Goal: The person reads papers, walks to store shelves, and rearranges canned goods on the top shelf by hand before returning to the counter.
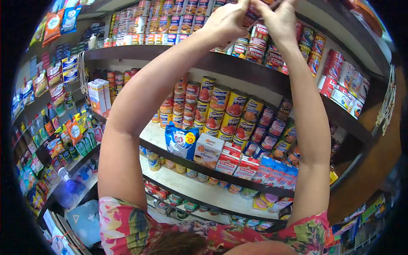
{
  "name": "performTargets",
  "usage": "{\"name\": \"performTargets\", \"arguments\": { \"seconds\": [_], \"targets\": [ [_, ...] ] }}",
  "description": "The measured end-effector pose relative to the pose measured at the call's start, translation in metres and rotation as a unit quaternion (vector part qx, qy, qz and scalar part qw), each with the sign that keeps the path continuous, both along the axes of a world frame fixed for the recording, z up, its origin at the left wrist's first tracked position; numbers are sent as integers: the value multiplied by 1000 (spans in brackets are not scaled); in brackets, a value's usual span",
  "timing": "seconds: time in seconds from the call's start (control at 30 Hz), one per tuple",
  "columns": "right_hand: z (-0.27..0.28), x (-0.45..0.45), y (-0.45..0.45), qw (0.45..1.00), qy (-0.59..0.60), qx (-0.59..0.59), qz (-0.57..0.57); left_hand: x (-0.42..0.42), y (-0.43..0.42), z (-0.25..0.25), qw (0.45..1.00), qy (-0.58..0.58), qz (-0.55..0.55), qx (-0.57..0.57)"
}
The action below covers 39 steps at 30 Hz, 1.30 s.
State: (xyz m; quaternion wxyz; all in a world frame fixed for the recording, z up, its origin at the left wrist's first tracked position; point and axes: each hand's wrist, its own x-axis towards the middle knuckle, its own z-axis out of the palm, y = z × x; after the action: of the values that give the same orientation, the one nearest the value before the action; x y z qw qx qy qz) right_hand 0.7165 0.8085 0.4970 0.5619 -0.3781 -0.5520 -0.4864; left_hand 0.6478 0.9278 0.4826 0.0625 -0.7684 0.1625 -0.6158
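Both my arms reach up to the top shelf, where the frame edge cuts off part of the fingers. My left hand is closed, its fingertips at the upper edge. Beside it, my right hand is closed too, with thumb and fingers bent around something dark that is mostly cut off. A dark reddish printed item shows between the hands; I cannot tell whether it is held or stands on the shelf. Right below are stacked red Young's Town cans. Rows of stacked cans stand left of my left hand.
The middle shelf holds yellow-labelled fruit cans, a blue pouch, a Queen flour box, red-and-white cartons and blue cartons. The dark top shelf edge runs behind my forearms. White strings hang at right.
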Motion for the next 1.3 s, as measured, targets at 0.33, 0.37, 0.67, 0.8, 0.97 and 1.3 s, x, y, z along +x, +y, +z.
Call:
{"name": "performTargets", "arguments": {
  "seconds": [0.33, 0.37, 0.67, 0.8, 0.97, 1.3],
  "targets": [
    [43, 37, 91, 943, 102, -201, -244, 63, 83, 7, 967, 151, -33, -200],
    [43, 46, 99, 936, 126, -197, -262, 66, 83, 7, 963, 172, -25, -208],
    [34, 68, 95, 916, 127, -204, -322, 77, 77, 7, 953, 241, 88, -161],
    [41, 51, 65, 895, 98, -116, -419, 78, 82, 7, 945, 264, 33, -190],
    [46, 62, 38, 802, 143, -154, -559, 80, 82, 6, 937, 278, 65, -201],
    [34, 83, 41, 837, 216, -203, -460, 55, 55, -9, 971, 32, 218, -93]
  ]
}}
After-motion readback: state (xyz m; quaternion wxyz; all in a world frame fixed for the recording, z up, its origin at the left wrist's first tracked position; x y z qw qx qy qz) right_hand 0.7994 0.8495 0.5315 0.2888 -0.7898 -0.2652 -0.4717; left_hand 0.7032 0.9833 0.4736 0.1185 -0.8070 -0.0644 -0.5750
